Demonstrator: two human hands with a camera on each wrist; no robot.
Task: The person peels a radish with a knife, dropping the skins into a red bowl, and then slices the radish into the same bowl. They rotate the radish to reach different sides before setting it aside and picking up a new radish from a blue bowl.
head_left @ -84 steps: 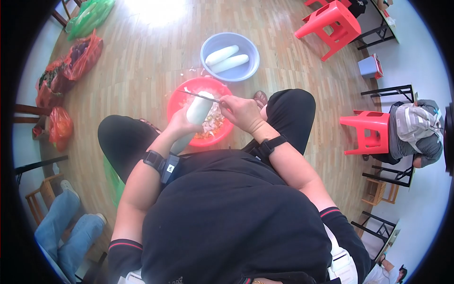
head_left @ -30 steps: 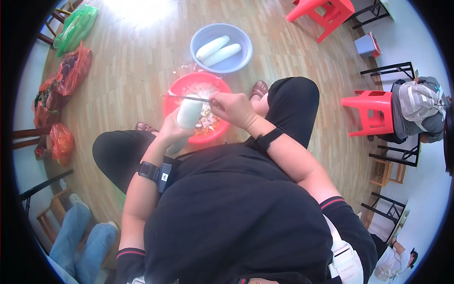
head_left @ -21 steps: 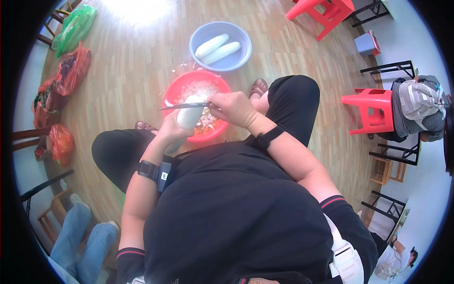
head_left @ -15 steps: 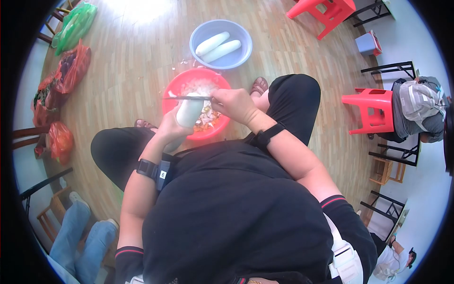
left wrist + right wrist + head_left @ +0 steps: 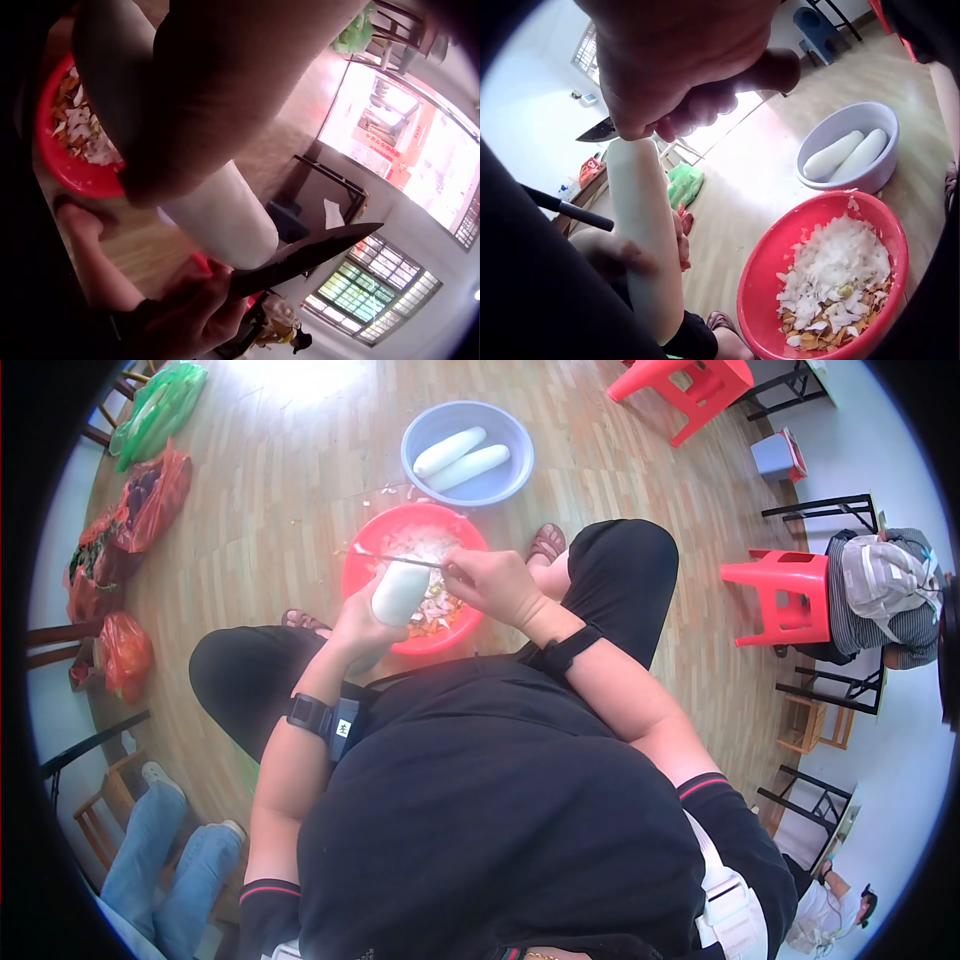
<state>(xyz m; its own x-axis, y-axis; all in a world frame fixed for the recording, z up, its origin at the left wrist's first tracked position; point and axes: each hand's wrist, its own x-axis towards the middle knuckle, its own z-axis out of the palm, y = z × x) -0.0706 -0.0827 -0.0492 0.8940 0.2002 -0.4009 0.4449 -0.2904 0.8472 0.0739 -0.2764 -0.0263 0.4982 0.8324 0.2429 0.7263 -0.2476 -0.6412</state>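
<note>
My left hand grips a thick, peeled white radish, held slantwise over the near left side of a red basin. In my right hand is a knife; its dark blade lies across the radish's far end. The brown knife handle sticks out behind the curled fingers in the right wrist view. White and orange-brown peelings fill the bottom of the basin. My left forearm covers part of the radish in the left wrist view.
A pale blue basin with two white radishes stands beyond the red one. Scraps lie on the floor between. Red bags and a green bag sit at left, red stools and a seated person at right.
The knife has moved back and forth at the radish's end; its tip, lower 0.7 s ago, now points farther from my body. Both hands keep their grips. The head view has shifted slightly.
</note>
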